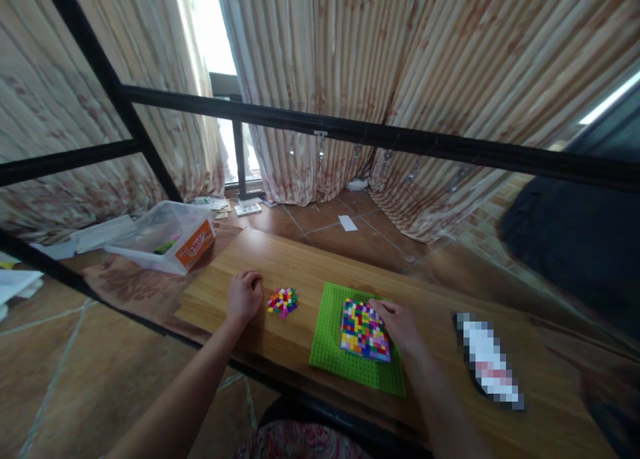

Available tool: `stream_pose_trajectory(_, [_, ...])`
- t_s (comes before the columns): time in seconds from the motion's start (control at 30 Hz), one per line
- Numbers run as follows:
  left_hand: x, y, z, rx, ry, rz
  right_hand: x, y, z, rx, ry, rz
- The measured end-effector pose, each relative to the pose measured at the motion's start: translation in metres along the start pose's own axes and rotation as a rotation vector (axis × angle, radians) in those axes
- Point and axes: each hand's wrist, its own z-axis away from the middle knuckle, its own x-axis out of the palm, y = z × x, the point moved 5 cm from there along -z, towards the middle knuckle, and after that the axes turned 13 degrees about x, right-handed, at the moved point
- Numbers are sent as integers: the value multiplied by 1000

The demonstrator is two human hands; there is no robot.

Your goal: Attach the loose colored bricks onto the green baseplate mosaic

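A green studded baseplate (325, 339) lies on the wooden table. On it stands a squarish block of small multicoloured bricks (363, 329). My right hand (399, 322) reaches over the baseplate from the right, its fingertips pinched together at the block's upper right corner. Anything between those fingertips is too small to make out. To the left, a small pile of loose coloured bricks (283, 301) is spread on the wood. Just left of that pile rests my left hand (244, 295), with its fingers curled in; their inside is hidden.
The wooden table (295, 265) has a blurred-out object (490, 362) at its right. A clear plastic bin (165, 235) with an orange label is beyond the left end. A black metal rail (280, 115) crosses in front of the curtains (325, 59). Papers (347, 223) lie on the tiled floor.
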Motion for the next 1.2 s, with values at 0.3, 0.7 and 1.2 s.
stream_pose_trajectory(0.3, [-1,3,3,-13,37,46,5,-38,25,-257,287,185])
stream_pose_trajectory(0.7, [-1,5,5,0,55,79,162,-74,61,-513,-6,567])
stream_pose_trajectory(1.2, [-2,5,5,-4,53,49,156,-72,73,-525,19,453])
